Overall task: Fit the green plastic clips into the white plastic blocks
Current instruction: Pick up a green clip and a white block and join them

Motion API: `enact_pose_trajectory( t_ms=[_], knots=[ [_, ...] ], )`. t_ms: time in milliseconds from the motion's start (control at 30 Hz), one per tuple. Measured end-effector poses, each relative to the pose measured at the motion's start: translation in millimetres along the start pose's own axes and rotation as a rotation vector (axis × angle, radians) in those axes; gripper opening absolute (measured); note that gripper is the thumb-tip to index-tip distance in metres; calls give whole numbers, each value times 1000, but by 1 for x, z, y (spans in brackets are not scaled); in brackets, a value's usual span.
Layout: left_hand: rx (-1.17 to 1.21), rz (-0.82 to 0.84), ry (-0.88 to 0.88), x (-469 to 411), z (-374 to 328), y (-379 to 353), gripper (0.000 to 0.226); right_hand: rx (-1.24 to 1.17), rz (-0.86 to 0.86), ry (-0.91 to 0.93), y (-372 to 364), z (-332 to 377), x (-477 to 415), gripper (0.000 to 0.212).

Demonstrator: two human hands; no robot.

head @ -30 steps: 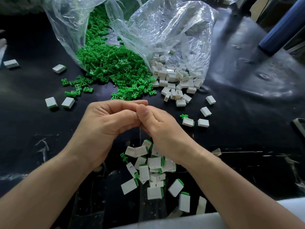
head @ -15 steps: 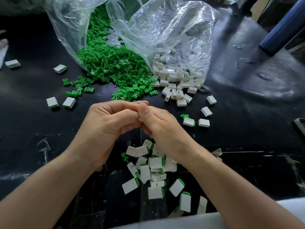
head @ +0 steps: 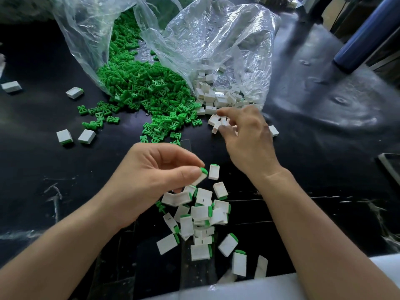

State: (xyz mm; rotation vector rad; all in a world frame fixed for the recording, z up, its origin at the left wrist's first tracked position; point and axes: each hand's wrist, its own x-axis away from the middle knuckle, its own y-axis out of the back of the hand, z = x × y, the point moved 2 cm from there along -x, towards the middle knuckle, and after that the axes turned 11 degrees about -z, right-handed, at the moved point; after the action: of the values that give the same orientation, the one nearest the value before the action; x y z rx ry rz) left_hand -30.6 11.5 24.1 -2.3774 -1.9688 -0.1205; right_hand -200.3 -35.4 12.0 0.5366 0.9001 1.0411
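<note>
My left hand [head: 155, 169] pinches a white block with a green clip fitted in it [head: 200, 176], just above the pile of fitted blocks [head: 201, 213] near the table's front edge. My right hand [head: 244, 135] is stretched out over the loose white blocks [head: 216, 98] at the mouth of their bag, its fingers spread and curved down among them. Whether those fingers hold a block is hidden. A heap of green clips [head: 147, 87] spills from the other bag to the left.
Two clear plastic bags [head: 216, 35] lie open at the back of the black table [head: 324, 126]. A few stray fitted blocks [head: 74, 136] lie at the left. A blue cylinder [head: 368, 33] leans at the far right. A white edge [head: 238, 289] runs along the front.
My hands were joined together at the middle. They have parted: the right hand reached forward to the white blocks, and the left hand lowered with the fitted block towards the pile.
</note>
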Motion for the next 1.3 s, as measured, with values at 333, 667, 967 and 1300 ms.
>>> enact_pose_trajectory(
  t_ms=[333, 667, 967, 1300],
  knots=[
    [-27, 72, -14, 1, 0, -2, 29, 129, 29, 59, -11, -6, -3, 31],
    [-78, -160, 8, -7, 9, 6, 10, -29, 12, 57, -8, -3, -3, 6],
    [-58, -258, -14, -12, 11, 8, 29, -552, 269, 13, -13, 34, 26, 11],
    [71, -513, -23, -19, 16, 22, 19, -161, 204, 198, -16, 33, 25, 32]
  ],
)
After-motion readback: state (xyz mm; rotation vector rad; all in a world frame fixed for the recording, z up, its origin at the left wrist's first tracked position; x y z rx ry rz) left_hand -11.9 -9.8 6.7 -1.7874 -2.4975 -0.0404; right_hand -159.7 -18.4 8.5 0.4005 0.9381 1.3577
